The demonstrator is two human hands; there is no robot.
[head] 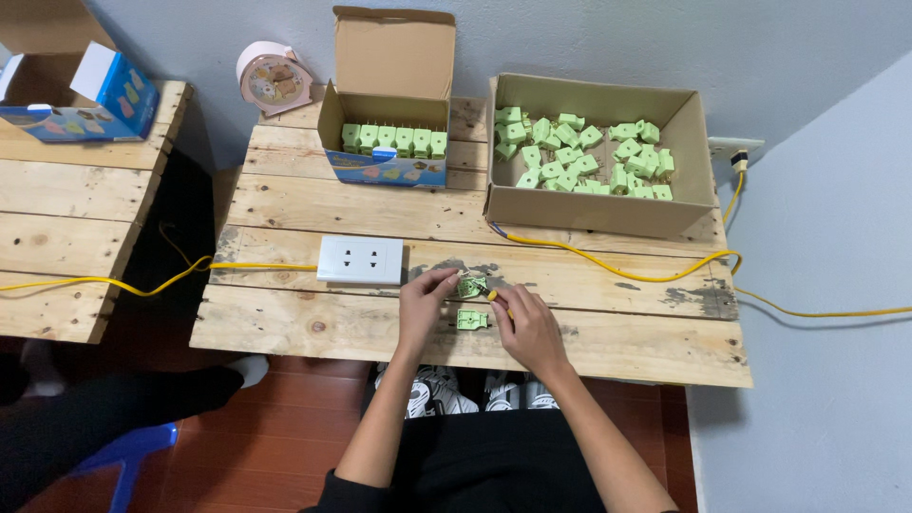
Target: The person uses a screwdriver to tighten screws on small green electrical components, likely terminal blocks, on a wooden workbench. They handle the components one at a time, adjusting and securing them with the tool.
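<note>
Your right hand [528, 328] covers part of what it grips, looks like a yellow-handled tool, tip hard to make out. Left hand [424, 302] pinches a green plug adapter [470, 285] w/ fingertips; a 2nd adapter [471, 320] lies on the tabletop [313, 323] btwn your hands. Pallet-wood surface, white socket block [360, 259] just left, grey wall behind, red-brown floor below.

A bench [313, 328] of rough pale wooden planks stands against a grey-blue wall [589, 38]. A second plank bench [66, 209] stands just left, over a red-brown wooden floor [275, 437].
</note>
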